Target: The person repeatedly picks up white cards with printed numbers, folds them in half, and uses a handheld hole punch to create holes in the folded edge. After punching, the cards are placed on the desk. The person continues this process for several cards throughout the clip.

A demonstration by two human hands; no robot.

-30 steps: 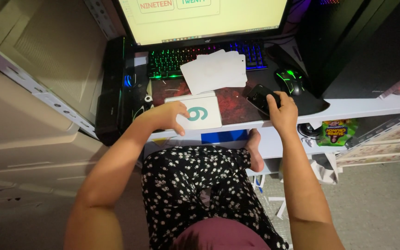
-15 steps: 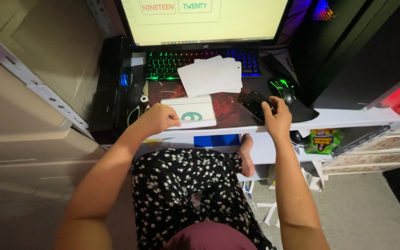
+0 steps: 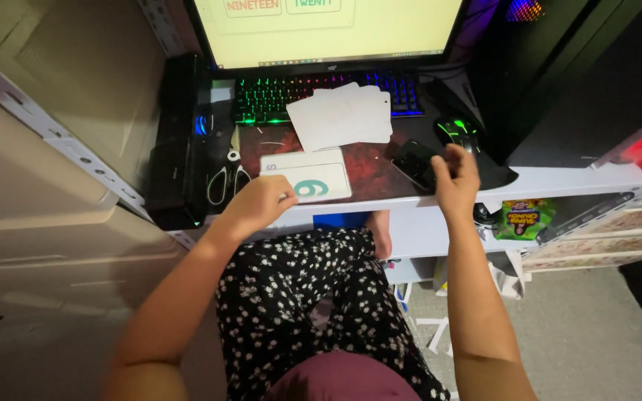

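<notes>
Crowded desk (image 3: 559,182), left hand (image 3: 258,204) gripping number card (image 3: 313,182) at front edge, right hand (image 3: 455,182) loosely curled over phone (image 3: 416,162)

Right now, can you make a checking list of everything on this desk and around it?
Surface: dark red desk mat, partly covered.
Job's things: white card with a teal number near the desk's front edge; fanned stack of white cards beside the lit keyboard.
Clutter: scissors, black phone, glowing mouse.
Fingers: left hand rests on the number card; right hand touches the phone.
Cables: nothing seen.
Surroundings: bright monitor, white shelves, snack packet, grey floor.
</notes>
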